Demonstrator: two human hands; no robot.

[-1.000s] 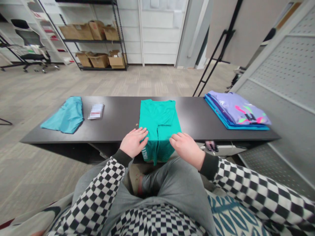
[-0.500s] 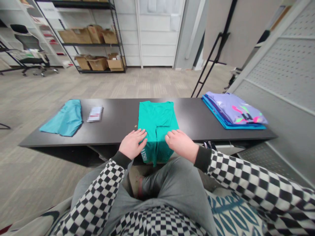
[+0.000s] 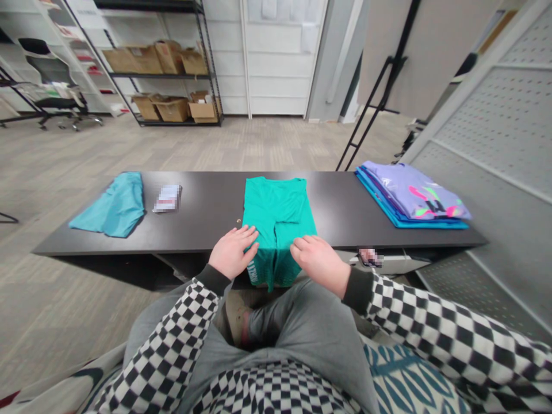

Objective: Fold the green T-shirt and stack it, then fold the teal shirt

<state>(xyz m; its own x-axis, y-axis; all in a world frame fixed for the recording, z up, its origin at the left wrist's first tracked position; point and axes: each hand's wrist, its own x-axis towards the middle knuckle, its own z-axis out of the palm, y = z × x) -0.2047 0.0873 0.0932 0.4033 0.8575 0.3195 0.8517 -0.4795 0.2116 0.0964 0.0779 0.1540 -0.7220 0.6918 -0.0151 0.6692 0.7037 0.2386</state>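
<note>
A green long-sleeved shirt [image 3: 280, 201] lies on the dark table in front of me. Its sleeves are folded inward over the body, and its lower part hangs over the near edge, with pale lettering at the left side. My left hand [image 3: 233, 250] rests on the shirt's left side near the table edge, fingers stretched out and thumb apart. On the right side, my right hand [image 3: 319, 259] is at the shirt's edge with its fingers curled and closed on the fabric. The fingertips of that hand are partly hidden.
A folded teal garment [image 3: 114, 204] lies on the table's left end, beside a small blurred packet [image 3: 168, 198]. At the right end sits a stack of bagged clothes [image 3: 414, 192], purple on top. A pegboard panel [image 3: 509, 132] borders the right. Shelving with cardboard boxes [image 3: 172, 109] stands beyond.
My right hand has shifted very slightly right and down at the shirt's edge. The left hand stays in place, and the view has moved a little.
</note>
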